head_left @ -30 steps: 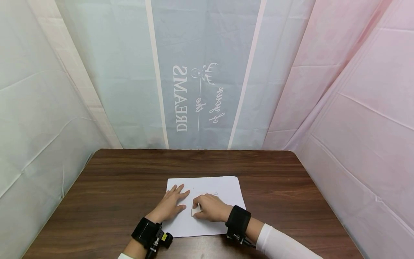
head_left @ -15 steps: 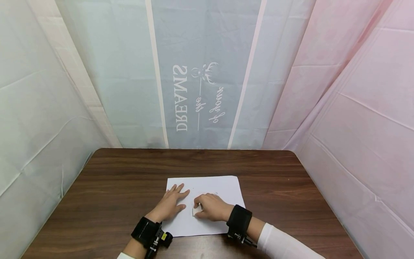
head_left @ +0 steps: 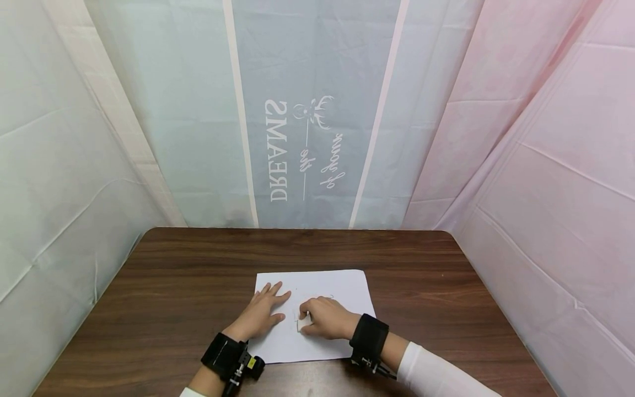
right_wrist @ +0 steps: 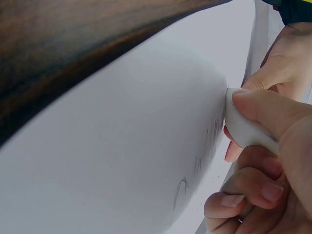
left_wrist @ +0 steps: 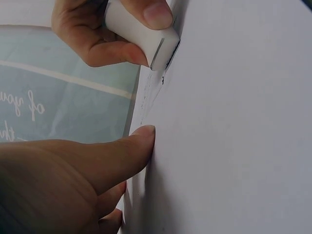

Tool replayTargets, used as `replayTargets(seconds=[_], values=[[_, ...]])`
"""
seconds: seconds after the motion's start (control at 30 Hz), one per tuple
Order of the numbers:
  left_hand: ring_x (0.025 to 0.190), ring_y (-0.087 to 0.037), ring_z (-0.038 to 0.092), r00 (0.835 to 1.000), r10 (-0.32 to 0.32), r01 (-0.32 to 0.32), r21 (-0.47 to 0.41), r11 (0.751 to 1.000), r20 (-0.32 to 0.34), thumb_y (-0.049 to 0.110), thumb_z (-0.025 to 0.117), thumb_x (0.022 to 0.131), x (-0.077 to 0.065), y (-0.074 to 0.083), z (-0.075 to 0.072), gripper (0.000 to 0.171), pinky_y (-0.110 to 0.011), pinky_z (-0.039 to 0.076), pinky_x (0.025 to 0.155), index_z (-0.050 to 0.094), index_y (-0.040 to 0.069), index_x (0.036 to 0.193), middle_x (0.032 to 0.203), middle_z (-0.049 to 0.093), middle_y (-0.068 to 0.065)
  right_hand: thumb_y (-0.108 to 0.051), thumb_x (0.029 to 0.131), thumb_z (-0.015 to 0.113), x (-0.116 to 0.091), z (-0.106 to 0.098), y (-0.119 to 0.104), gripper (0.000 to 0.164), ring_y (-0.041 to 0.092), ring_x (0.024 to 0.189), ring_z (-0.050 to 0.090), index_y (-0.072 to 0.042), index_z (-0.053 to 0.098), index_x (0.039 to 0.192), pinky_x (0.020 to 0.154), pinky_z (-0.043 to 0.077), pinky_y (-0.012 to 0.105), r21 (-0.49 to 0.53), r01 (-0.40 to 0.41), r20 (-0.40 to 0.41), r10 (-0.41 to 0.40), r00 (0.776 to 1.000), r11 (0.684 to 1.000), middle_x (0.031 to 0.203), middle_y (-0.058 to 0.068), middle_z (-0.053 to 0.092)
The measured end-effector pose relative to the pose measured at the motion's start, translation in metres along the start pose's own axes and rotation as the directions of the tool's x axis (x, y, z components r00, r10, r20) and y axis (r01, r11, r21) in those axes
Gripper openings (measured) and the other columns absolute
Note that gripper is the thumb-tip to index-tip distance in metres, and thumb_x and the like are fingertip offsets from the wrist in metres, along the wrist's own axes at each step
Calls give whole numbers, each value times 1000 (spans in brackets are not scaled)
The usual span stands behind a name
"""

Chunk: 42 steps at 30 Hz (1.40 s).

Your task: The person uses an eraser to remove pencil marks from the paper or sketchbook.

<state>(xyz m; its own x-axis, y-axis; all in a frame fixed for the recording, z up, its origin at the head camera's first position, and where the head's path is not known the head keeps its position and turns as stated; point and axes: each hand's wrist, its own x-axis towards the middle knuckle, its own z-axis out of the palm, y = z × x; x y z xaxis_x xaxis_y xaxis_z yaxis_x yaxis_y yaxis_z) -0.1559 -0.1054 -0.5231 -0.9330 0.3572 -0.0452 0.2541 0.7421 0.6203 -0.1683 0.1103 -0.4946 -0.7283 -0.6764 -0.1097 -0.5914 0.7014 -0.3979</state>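
A white eraser [left_wrist: 146, 36] with a smudged dark edge is pinched between the thumb and fingers of my right hand [head_left: 324, 318]. Its end touches the sheet of white paper [head_left: 342, 284] lying on the table. My left hand [head_left: 260, 312] rests spread on the left part of the sheet, thumb and fingers apart. In the right wrist view, pencil marks [right_wrist: 181, 187] and small dark crumbs show on the paper beside the eraser [right_wrist: 243, 122]. A dark crumb [left_wrist: 163, 80] and faint strokes lie by the eraser's tip in the left wrist view.
The brown wooden table [head_left: 198, 275] extends around the paper. A printed curtain [head_left: 307, 55] hangs behind its far edge, with pale cloth at both sides. Black straps with cameras [head_left: 367, 339] sit on both wrists.
My right hand has shifted slightly to the right with the eraser, staying on the paper. The left hand and the sheet have hardly moved.
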Motion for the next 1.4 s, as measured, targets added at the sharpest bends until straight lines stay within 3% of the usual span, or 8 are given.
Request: replayTargets(seconds=[0.63, 1.4], values=[[152, -51, 23, 1000, 8, -8, 5, 1000, 6, 11, 71, 93, 0, 0, 0, 51, -68, 19, 121, 58, 6, 142, 161, 36, -25, -24, 84, 82, -4, -2, 3, 18, 0, 62, 47, -14, 76, 97, 62, 41, 20, 5, -24, 16, 24, 1000, 1000, 87, -7, 71], [152, -50, 22, 1000, -11, 11, -2, 1000, 9, 11, 71, 93, -1, 4, -2, 50, -68, 18, 122, 59, 6, 142, 162, 35, -24, -22, 84, 82, -9, -5, 10, 14, 0, 59, 46, -13, 75, 93, 59, 40, 19, 36, -29, 27, 28, 999, 999, 84, -8, 69]])
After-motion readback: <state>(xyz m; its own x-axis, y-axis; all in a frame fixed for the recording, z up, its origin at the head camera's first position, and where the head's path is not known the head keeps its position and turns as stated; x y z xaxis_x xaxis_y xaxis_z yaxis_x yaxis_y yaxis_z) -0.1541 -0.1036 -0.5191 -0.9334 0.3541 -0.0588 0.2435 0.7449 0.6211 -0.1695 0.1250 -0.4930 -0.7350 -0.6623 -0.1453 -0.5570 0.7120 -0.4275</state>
